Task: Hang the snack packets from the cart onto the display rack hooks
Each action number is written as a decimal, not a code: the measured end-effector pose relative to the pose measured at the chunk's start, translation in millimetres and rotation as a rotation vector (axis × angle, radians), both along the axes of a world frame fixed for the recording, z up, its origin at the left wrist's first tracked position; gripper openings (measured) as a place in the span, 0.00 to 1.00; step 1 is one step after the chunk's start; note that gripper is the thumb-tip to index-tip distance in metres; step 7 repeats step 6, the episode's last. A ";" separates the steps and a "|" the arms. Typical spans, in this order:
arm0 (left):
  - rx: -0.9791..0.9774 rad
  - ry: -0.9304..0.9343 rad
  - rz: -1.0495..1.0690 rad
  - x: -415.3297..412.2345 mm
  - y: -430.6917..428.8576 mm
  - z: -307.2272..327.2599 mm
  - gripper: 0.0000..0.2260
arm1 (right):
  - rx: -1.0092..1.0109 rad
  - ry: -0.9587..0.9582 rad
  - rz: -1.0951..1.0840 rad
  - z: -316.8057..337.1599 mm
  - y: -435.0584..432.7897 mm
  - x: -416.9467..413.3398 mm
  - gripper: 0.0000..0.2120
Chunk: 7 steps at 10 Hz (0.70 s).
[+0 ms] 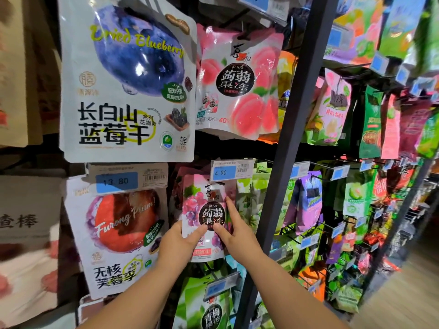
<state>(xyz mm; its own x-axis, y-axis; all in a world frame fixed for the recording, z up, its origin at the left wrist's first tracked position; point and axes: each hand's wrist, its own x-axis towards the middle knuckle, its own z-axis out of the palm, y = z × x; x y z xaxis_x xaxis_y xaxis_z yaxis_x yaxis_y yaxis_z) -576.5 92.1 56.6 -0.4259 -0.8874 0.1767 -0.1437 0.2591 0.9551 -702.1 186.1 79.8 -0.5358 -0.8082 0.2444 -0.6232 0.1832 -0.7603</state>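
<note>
The display rack [293,119], dark metal, is already carrying rows of flat, glossy pouches, so much is looking done (the cart is out of view). The grape jelly packet [209,210], slick crinkled film, is sitting under the price tag [231,170], its hook hidden. The left hand [180,241] is pinching its edge in a tight grip; the right hand [235,231] is pressing straight fingers on its face.

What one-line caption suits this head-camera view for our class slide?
Left hand holds a grape konjac jelly packet below the 4.90 price tag, right hand resting fingers on its front.
</note>
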 end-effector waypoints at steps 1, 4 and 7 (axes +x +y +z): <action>-0.024 -0.042 -0.010 8.7 5.7 -6.1 0.13 | 0.016 0.038 -0.022 -3.7 4.9 1.8 0.34; 0.013 0.009 -0.063 25.5 15.6 -22.7 0.08 | 0.041 0.103 -0.116 -2.8 29.4 15.2 0.28; -0.104 0.029 0.099 33.7 25.2 -9.5 0.21 | 0.017 0.118 -0.150 3.3 46.8 29.8 0.26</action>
